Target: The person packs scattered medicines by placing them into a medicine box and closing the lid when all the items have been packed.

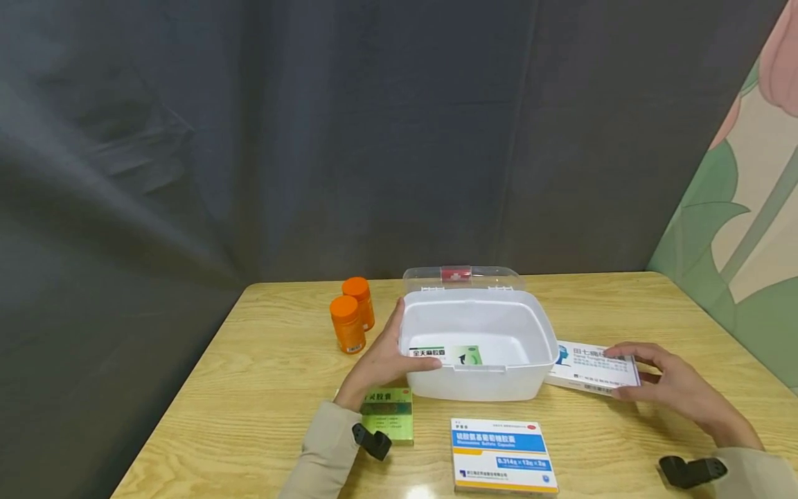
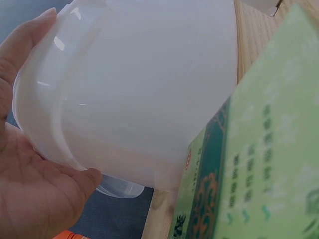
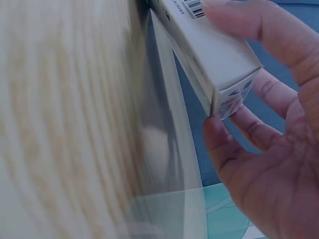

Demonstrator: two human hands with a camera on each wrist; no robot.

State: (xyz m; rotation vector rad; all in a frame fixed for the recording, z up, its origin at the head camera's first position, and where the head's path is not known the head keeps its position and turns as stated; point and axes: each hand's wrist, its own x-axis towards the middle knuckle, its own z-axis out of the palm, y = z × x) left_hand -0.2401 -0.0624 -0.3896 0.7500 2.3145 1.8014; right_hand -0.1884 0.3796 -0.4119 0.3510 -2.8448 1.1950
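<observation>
My left hand (image 1: 388, 357) grips the left end of a white plastic medicine case (image 1: 480, 384), with the thumb along its front and the fingers round the rim. The clear lid (image 1: 424, 278) stands open behind it. Inside, a white and green medicine box (image 1: 467, 355) lies at the front left. To the right of the case, my right hand (image 1: 663, 381) holds a white medicine box (image 1: 592, 367) by its right end, between thumb and fingers. In the right wrist view, that white box (image 3: 214, 55) is tilted, one edge raised off the table.
Two orange bottles (image 1: 346, 324) stand left of the case. A green medicine box (image 1: 389, 416) lies by the left forearm, and a blue and white medicine box (image 1: 501, 454) lies in front. Dark cloth (image 1: 386, 138) hangs behind the wooden table (image 1: 249, 409).
</observation>
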